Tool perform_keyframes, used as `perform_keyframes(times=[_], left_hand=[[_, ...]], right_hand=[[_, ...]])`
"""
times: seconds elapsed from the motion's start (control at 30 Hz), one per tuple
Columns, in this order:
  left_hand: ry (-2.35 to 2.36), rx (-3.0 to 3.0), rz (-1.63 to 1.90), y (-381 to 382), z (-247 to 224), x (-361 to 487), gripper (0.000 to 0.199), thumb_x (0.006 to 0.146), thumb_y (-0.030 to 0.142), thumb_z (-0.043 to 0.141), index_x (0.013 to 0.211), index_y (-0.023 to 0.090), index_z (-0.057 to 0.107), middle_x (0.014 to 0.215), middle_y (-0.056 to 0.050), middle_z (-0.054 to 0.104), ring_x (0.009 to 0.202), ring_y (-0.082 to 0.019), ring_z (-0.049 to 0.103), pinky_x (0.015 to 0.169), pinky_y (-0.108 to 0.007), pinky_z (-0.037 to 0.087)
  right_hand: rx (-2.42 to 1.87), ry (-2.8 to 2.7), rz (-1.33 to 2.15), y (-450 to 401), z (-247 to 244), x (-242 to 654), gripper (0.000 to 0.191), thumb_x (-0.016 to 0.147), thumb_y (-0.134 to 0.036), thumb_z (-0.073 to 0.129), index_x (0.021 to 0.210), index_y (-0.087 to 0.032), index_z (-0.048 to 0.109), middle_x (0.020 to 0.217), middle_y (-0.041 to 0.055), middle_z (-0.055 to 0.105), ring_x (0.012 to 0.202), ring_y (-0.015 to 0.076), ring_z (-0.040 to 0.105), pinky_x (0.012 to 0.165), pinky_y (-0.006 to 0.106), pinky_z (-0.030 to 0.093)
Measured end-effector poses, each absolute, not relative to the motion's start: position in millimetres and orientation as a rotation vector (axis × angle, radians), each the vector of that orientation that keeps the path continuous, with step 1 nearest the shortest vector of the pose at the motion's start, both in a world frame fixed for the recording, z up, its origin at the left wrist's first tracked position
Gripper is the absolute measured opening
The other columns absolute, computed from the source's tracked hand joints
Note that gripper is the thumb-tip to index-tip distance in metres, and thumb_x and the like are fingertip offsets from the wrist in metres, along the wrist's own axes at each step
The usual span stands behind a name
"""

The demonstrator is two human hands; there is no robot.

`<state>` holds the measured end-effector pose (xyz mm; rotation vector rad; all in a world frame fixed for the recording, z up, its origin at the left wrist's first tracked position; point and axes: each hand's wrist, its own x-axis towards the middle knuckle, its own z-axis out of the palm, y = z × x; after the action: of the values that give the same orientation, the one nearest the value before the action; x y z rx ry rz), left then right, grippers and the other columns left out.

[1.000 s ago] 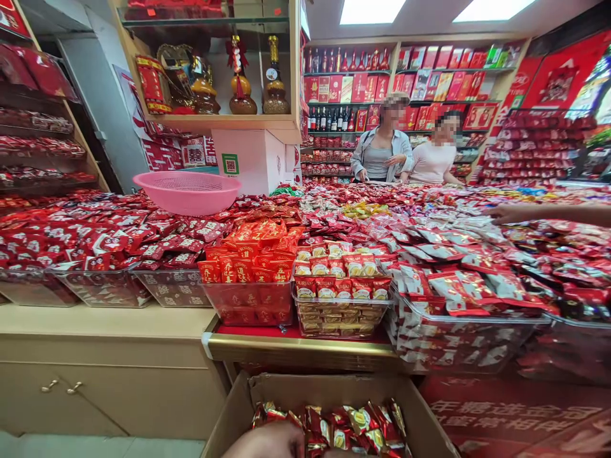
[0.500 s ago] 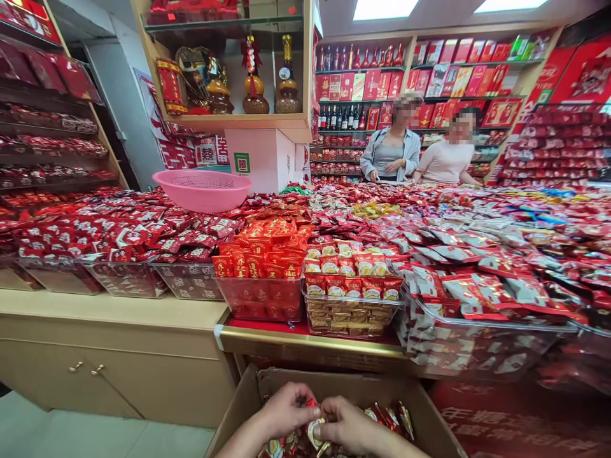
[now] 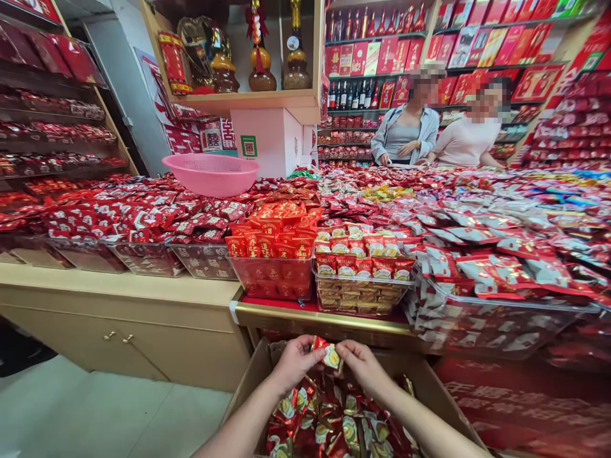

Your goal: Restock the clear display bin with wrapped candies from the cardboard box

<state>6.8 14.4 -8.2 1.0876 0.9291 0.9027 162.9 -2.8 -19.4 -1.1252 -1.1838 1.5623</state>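
Observation:
Between my two hands is a small red candy packet (image 3: 331, 357) with a yellow fruit picture, held up above an open cardboard box. My left hand (image 3: 298, 362) pinches its left side, and my right hand (image 3: 361, 364) grips the right edge. Below them the cardboard box (image 3: 248, 383) holds many loose packets (image 3: 329, 420) of the same look. Just beyond my hands, on the counter, a clear plastic bin (image 3: 363, 298) carries similar packets stacked in neat rows, with "DURIAN" printed on the upper ones.
To the left of that bin stands a clear bin of red packets (image 3: 272, 273); to the right, a wide bin of red-and-white packets (image 3: 506, 318). A pink plastic basket (image 3: 212, 178) rests on the candy. Two people (image 3: 405, 137) stand behind the display. The counter's gold edge (image 3: 324, 318) overhangs the box.
Both hands have risen from low in the box toward the counter edge, bringing the packet up with them. The view has tilted down, showing more of the box's contents.

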Motion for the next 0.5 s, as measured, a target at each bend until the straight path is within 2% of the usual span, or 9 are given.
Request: perform_keyframes(times=[0.13,0.2,0.33,0.5], left_hand=[[0.885,0.967,0.997,11.0,-4.3,5.6,0.035,0.061,0.029,0.066,0.090,0.016,0.052,0.082,-0.001,0.059,0.074,-0.014,0.054,0.064,-0.028,0.047],[0.871,0.963,0.972,10.3,-4.3,4.8,0.036,0.061,0.028,0.065,0.092,0.017,0.052,0.082,-0.001,0.059,0.073,-0.013,0.055,0.064,-0.029,0.046],[0.908,1.021,0.945,10.8,-7.4,5.4,0.029,0.061,0.032,0.064,0.083,0.014,0.056,0.074,-0.001,0.059,0.060,-0.011,0.053,0.057,-0.025,0.044],[1.006,1.067,0.971,13.3,-15.3,4.7,0.025,0.058,0.035,0.066,0.069,0.014,0.056,0.061,0.003,0.057,0.055,-0.009,0.050,0.055,-0.022,0.040]], right_hand=[[-1.097,-1.050,1.618,-2.7,-9.5,165.7,0.038,0.059,-0.050,0.058,0.072,-0.016,0.050,0.062,-0.0029,0.053,0.049,0.0085,0.051,0.050,0.023,0.040],[-1.104,-1.070,1.592,-1.4,-8.7,167.3,0.038,0.057,-0.049,0.061,0.069,-0.015,0.050,0.060,-0.0030,0.053,0.047,0.0073,0.049,0.050,0.022,0.039],[-1.151,-1.147,1.475,-0.2,-15.5,167.7,0.037,0.059,-0.050,0.058,0.065,-0.015,0.050,0.055,-0.0037,0.050,0.043,0.0060,0.044,0.044,0.020,0.033],[-1.126,-1.152,1.506,-1.5,-25.2,163.4,0.036,0.061,-0.050,0.057,0.068,-0.016,0.048,0.058,-0.0032,0.050,0.046,0.0068,0.044,0.045,0.020,0.036]])
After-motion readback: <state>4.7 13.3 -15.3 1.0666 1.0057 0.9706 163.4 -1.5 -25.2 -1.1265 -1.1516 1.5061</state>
